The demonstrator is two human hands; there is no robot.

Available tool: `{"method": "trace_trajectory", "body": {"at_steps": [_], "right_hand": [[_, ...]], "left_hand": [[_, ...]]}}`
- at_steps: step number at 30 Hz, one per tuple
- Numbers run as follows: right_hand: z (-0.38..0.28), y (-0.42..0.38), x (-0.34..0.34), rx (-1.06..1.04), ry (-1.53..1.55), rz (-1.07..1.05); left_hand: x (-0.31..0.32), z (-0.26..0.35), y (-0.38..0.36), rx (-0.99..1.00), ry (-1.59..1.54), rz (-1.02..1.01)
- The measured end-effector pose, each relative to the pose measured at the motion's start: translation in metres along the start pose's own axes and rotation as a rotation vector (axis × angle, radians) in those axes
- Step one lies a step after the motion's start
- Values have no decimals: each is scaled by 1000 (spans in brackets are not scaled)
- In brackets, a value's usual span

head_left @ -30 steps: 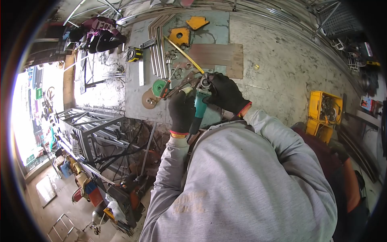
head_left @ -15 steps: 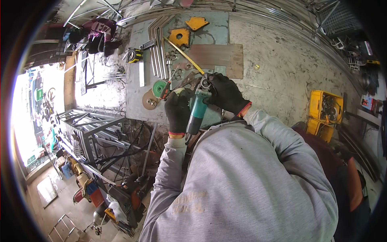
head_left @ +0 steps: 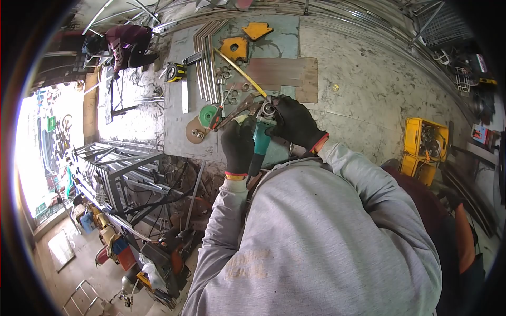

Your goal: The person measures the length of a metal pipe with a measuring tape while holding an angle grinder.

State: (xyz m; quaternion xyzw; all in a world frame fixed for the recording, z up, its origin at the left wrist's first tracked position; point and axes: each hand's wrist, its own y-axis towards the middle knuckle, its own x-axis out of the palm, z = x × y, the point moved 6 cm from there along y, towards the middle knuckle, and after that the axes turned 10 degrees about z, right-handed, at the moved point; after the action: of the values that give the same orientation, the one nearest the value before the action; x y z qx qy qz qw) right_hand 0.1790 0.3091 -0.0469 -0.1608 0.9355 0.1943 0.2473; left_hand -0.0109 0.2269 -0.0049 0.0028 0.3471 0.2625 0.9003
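Note:
A teal angle grinder lies between my two black-gloved hands, its metal head pointing away from me. My right hand is closed round the right side of the head. On the left of the body, my left hand is wrapped against the grinder, covering part of it. Just left of my left hand are a green disc, a brown disc and a red-handled screwdriver. A yellow measuring strip reaches toward the grinder head.
Yellow magnet holders, metal tubes, a tape measure and flat plates lie on the work surface. A co-worker crouches at the upper left. Yellow crates stand right; a metal frame stands left.
My left hand has shifted slightly right and now covers more of the grinder body. The co-worker has leaned over, with an arm reaching down. My right hand has barely moved.

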Motion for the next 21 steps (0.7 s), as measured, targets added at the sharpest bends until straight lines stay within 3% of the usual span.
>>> {"method": "trace_trajectory", "body": {"at_steps": [2, 8, 17, 21], "right_hand": [[1, 0, 0, 9, -10, 3], [-2, 0, -2, -14, -24, -15], [-3, 0, -4, -22, -17, -8], [-6, 1, -5, -14, -28, -17]], "left_hand": [[1, -12, 2, -79, -101, -26], [-5, -11, 3, -8, -219, 9], [5, -7, -2, 14, -26, 22], [4, -11, -1, -44, -110, 6]]}}
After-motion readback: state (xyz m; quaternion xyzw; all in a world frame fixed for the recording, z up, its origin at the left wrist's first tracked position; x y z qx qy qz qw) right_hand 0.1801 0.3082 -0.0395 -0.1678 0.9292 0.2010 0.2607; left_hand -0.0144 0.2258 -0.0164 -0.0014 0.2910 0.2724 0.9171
